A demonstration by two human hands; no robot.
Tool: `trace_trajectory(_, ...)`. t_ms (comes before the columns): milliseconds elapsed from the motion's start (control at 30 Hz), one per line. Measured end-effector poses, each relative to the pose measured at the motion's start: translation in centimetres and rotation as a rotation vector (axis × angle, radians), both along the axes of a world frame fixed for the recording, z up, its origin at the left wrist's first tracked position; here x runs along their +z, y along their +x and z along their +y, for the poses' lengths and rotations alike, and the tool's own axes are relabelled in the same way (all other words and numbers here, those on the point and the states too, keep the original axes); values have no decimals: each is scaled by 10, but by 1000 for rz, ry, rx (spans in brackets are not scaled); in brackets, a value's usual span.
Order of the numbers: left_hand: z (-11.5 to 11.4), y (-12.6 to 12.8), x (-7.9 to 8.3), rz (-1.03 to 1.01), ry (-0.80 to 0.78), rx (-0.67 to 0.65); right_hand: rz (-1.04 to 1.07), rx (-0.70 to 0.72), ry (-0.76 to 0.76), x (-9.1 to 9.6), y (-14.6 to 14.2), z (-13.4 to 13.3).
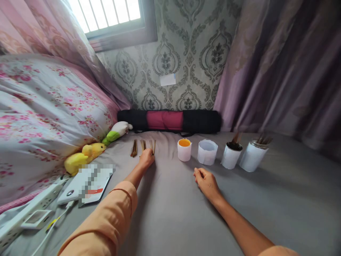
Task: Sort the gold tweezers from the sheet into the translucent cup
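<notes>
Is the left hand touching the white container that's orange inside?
No, the left hand is at the thin sticks, with grey sheet showing between it and the white container.

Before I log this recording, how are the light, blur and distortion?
Head view: window blown out white; right-hand curtain dim and soft; left arm shadowing the grey sheet; far-right jar leaning, likely wide-angle distortion; mosaic patch at lower left.

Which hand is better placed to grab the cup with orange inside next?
Probably the right hand: it is nearer the cup with orange inside and looks empty. The left hand is farther off, down at the thin sticks.
</notes>
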State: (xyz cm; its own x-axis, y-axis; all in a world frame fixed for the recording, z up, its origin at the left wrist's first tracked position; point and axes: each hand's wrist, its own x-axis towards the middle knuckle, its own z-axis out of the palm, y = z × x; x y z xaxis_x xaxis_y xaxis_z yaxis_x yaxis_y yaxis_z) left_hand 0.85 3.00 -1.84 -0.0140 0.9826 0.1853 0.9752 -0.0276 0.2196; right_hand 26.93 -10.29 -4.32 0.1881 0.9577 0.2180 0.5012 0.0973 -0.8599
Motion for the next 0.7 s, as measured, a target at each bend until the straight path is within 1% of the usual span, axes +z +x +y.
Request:
trace_trajectory(233,2,0,-3,7,-4,-2,7,-2,0,-2,0,1)
trace_trajectory(467,-5,2,1,8,5,-23,19,0,-8,1,-1,-1)
trace_trajectory(700,-6,3,2,18,8,-37,10,-3,-3,4,-1,-2)
